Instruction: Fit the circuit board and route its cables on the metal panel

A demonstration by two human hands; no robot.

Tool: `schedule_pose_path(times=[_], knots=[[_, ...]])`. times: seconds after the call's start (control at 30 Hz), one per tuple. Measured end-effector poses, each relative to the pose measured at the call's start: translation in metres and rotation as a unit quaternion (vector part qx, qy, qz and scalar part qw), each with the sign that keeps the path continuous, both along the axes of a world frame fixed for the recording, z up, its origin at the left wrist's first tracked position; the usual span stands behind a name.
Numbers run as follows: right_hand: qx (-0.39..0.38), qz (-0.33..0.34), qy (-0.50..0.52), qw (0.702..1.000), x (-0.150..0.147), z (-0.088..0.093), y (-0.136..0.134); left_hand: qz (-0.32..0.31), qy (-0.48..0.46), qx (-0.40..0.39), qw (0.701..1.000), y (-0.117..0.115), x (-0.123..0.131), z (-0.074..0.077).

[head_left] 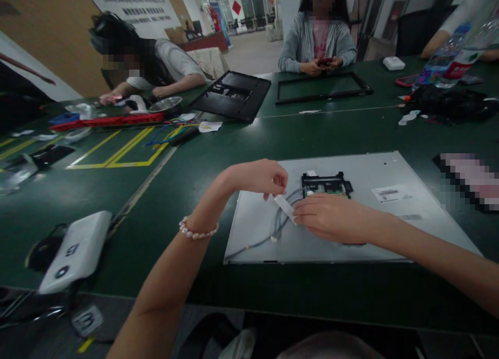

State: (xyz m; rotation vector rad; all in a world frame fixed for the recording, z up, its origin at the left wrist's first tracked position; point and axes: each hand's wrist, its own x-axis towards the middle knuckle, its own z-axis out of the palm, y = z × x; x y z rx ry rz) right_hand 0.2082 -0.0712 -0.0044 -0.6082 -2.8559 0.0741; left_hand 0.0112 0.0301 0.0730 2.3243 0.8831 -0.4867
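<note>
A grey metal display panel (374, 224) lies flat on the dark green table in front of me. A small black-framed circuit board (326, 184) sits on it, with grey cables (277, 225) running from it toward the panel's near left corner. My left hand (260, 177), with a pearl bracelet on the wrist, pinches the upper end of a white strip (284, 208) above the cables. My right hand (331, 217) rests on the panel with its fingertips pressed on the strip's lower end.
A white device (78, 250) lies at the near left edge. Farther back are a black monitor back cover (234, 95), a black bezel frame (323, 87), a red tray (109, 121), a metal bowl (167, 105) and water bottles (452, 63). Three other people sit across the table.
</note>
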Motion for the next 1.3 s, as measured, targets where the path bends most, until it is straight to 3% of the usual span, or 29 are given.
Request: schedule_pose_path(times=[0.17, 0.4, 0.7, 1.1, 1.3], knots=[[0.013, -0.003, -0.031, 0.999, -0.005, -0.01, -0.001, -0.05, 0.095, -0.013, 0.994, -0.017, 0.018, -0.018], [-0.03, -0.037, -0.046, 0.998, -0.011, -0.001, -0.022, -0.063, 0.113, 0.0, 0.992, -0.006, 0.02, -0.043], [-0.053, -0.093, -0.079, 0.991, -0.02, 0.013, -0.057, -0.025, 0.11, 0.005, 0.994, -0.005, 0.019, -0.042], [-0.103, -0.117, -0.087, 0.984, -0.019, 0.017, -0.077, -0.058, 0.141, 0.038, 0.988, -0.001, 0.018, -0.044], [-0.152, -0.074, -0.048, 0.984, -0.004, 0.024, -0.073, -0.046, 0.178, 0.057, 0.981, -0.009, 0.022, -0.042]])
